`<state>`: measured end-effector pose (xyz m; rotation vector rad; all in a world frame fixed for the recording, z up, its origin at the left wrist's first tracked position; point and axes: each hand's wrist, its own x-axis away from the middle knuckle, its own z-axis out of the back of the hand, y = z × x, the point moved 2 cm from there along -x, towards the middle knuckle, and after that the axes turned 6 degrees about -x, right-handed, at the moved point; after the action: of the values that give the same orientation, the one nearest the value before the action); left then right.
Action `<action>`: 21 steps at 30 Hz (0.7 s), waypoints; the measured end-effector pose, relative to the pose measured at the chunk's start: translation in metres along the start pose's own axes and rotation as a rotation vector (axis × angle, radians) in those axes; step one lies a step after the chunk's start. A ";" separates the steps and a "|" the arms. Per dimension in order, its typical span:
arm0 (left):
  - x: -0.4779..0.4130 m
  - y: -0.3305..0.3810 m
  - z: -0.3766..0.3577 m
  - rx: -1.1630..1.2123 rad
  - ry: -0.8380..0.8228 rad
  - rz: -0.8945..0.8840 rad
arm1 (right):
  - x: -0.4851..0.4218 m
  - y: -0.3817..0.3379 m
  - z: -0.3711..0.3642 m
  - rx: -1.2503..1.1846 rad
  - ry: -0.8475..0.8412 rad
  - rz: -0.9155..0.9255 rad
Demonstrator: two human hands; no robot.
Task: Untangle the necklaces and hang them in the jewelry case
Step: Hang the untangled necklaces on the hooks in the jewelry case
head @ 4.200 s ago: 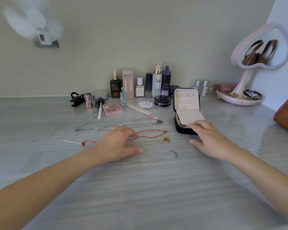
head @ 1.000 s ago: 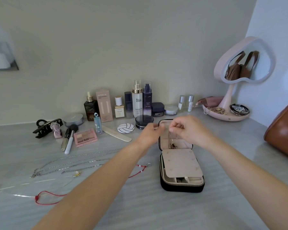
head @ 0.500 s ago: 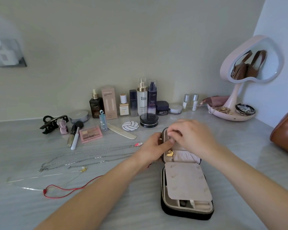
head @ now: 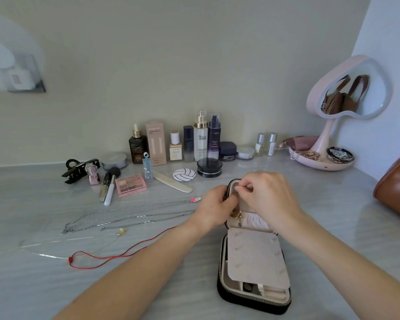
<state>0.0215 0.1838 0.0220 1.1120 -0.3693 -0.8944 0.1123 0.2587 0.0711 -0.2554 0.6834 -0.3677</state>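
Black outside and beige within, the case [head: 252, 301] lay open on the grey table [head: 56, 285], right of centre. Its lid [head: 231, 183] stood up at the far end. A beige flap [head: 256, 257] lay flat over the base, and compartments showed below its near edge.

Both hands met at the top of the lid. The left hand [head: 214, 204] gripped the lid's left rim, thumb inside on the lining and fingers curled behind. The right hand [head: 267, 196] pinched something fine between thumb and forefinger just under the top rim, apparently the chain of the necklace [head: 236, 214]. Its gold pendant hung against the lining below the fingers.

More necklaces lay stretched across the table, left of the case and apart from it. Silver chains [head: 129, 212] ran side by side, one ending in a pink charm [head: 196, 199] just beside the left hand. Nearer lay a thin chain [head: 121, 231] with a yellow charm, and a red cord [head: 116, 256] that reached the left forearm.

Behind them sat a palette [head: 131, 185], a brush [head: 112, 179] and a hair claw [head: 79, 170]. Bottles [head: 201, 137] lined the wall. A pink heart-shaped mirror [head: 346, 95] stood far right, with a brown bag [head: 397, 188] near it.
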 end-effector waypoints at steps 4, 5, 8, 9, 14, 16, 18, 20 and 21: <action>0.004 0.001 0.001 -0.013 0.002 0.003 | 0.003 0.005 0.005 -0.014 0.060 -0.047; 0.005 0.001 0.001 -0.018 0.008 0.005 | 0.003 0.007 0.006 -0.007 0.063 -0.051; 0.007 0.001 0.001 -0.012 0.033 0.018 | 0.006 0.009 0.006 0.018 0.043 -0.048; 0.007 0.001 0.001 -0.010 0.032 0.021 | 0.009 0.010 0.005 0.026 0.034 -0.038; 0.006 0.001 0.004 -0.064 -0.009 0.038 | 0.024 0.011 0.000 -0.009 -0.051 -0.062; 0.009 -0.001 0.004 -0.085 -0.037 0.050 | 0.030 0.013 -0.002 -0.053 -0.101 -0.106; 0.012 -0.004 0.005 -0.033 -0.066 0.083 | 0.034 0.013 -0.003 -0.069 -0.132 -0.122; 0.016 -0.006 0.006 0.039 -0.101 0.125 | 0.036 0.013 -0.001 -0.066 -0.165 -0.135; 0.018 -0.005 0.007 0.068 -0.118 0.134 | 0.037 0.012 0.001 -0.062 -0.182 -0.141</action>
<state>0.0260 0.1647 0.0172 1.0856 -0.5687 -0.8360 0.1420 0.2549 0.0463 -0.3923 0.4998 -0.4523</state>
